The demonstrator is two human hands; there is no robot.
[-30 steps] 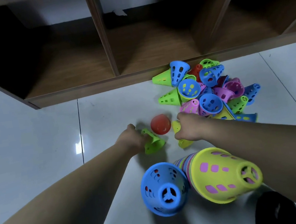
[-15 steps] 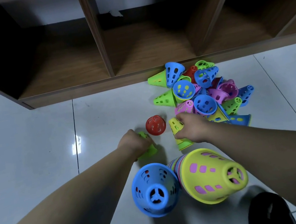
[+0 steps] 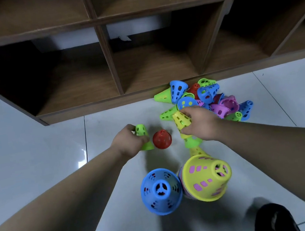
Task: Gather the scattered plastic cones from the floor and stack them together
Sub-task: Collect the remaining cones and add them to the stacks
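On the glossy white tiled floor [image 3: 34, 152], a loose pile of small perforated plastic cones [image 3: 210, 100] in blue, green, pink, red and yellow lies against the base of the brown wooden cubby shelf [image 3: 87, 109]. Right hand [image 3: 201, 124]: fingers and thumb curled round a small yellow perforated cone [image 3: 181, 120] at the near edge of the pile. Left hand [image 3: 129, 143]: fingers curled round a small green perforated cone [image 3: 141, 130], wide end downward. A small red perforated cone [image 3: 162, 139] sits on the floor between the two hands, just beside the green one. Nearer the camera, a large blue slotted cone [image 3: 161, 191] and a large yellow slotted cone [image 3: 206, 178], pink showing through its slots, sit just beside each other. A black shoe [image 3: 274, 219] shows at lower right.
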